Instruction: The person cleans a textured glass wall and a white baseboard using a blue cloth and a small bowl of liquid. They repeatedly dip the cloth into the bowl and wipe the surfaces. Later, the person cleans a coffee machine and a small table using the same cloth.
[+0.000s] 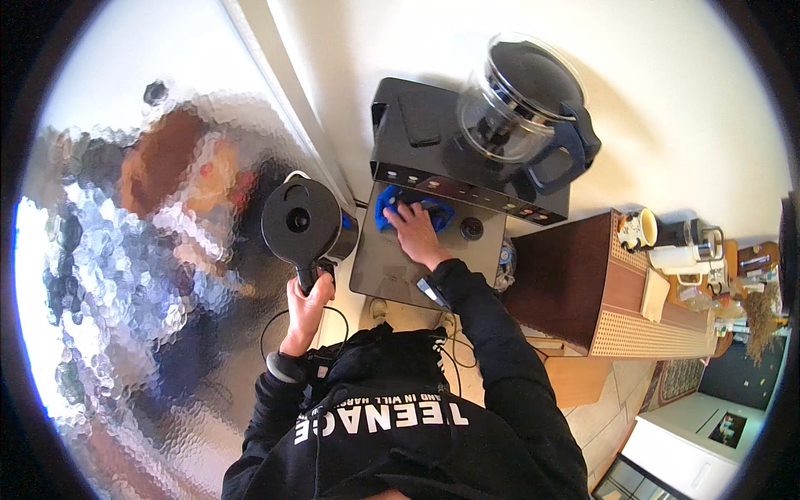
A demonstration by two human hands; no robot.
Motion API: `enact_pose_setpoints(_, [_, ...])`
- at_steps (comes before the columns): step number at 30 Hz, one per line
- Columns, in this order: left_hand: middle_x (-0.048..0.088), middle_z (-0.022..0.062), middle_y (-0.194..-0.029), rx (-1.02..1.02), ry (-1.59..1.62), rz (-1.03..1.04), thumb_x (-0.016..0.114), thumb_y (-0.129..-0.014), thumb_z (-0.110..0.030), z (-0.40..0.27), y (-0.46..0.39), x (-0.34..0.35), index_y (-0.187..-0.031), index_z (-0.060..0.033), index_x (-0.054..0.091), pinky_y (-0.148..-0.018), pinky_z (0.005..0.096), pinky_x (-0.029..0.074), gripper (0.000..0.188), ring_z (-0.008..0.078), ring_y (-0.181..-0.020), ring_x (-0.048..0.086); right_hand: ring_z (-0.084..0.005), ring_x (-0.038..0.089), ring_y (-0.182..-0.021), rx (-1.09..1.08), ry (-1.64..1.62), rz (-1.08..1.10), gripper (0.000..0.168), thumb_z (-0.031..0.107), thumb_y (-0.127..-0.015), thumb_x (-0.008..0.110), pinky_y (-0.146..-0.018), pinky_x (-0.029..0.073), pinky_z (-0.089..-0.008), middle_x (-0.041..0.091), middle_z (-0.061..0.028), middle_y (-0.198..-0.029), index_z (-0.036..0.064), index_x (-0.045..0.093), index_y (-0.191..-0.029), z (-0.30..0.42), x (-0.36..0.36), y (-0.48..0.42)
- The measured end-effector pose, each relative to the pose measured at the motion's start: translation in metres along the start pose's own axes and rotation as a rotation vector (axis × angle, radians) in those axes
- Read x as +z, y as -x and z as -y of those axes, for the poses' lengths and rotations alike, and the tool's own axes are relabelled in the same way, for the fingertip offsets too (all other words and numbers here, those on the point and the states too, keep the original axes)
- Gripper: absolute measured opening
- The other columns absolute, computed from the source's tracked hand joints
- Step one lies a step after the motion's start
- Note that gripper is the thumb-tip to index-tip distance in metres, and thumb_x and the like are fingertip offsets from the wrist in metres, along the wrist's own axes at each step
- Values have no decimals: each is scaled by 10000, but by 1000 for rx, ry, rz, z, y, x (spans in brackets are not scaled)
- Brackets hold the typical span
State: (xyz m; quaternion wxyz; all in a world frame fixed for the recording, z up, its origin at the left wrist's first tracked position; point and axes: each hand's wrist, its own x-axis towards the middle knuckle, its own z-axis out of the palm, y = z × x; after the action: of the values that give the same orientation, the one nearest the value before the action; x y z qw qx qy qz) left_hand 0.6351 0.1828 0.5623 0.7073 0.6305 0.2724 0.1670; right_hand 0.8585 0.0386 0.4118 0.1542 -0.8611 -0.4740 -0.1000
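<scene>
My left hand (310, 301) grips the handle of a black-lidded electric kettle (300, 219), held beside a textured glass panel. My right hand (415, 232) rests on a crumpled blue cloth (389, 206), pressed onto the dark top (394, 265) of a low cabinet or dispenser base. Right of the cloth, a small round black fitting (471, 229) is set in that surface. Behind it stands the raised black housing (462, 184) with a row of marked buttons. A glass pot (500, 131) with a black lid and handle sits on the housing.
The textured glass panel (156, 281) runs along the left. A brown cabinet (562, 281) stands at right, bearing a patterned mug (637, 230), a folded cloth (654, 295) and several other items. Beside it is a plastic-wrapped object (506, 262). A thin cable (462, 362) hangs below.
</scene>
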Motion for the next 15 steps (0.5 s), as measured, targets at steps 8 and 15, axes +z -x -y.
enact_pose_setpoints(8, [540, -24, -608, -65, -72, 10, 611, -802, -145, -17, 18, -18, -721, -19, 584, -551, 236, 406, 152, 56, -565, 488, -312, 467, -993, 191, 47, -29, 444, 242, -839, 597, -747, 365, -502, 523, -38, -1080, 261, 531, -1278, 31, 1, -23])
enact_pose_setpoints(15, [536, -24, -572, -64, -75, 22, 627, -800, -153, -13, 16, -25, -723, -21, 590, -517, 236, 405, 157, 58, -529, 489, -324, 399, -1198, -335, -242, 331, 491, 50, -859, 546, -999, 352, -542, 417, -107, -1406, 184, 510, -1330, 104, -10, 61])
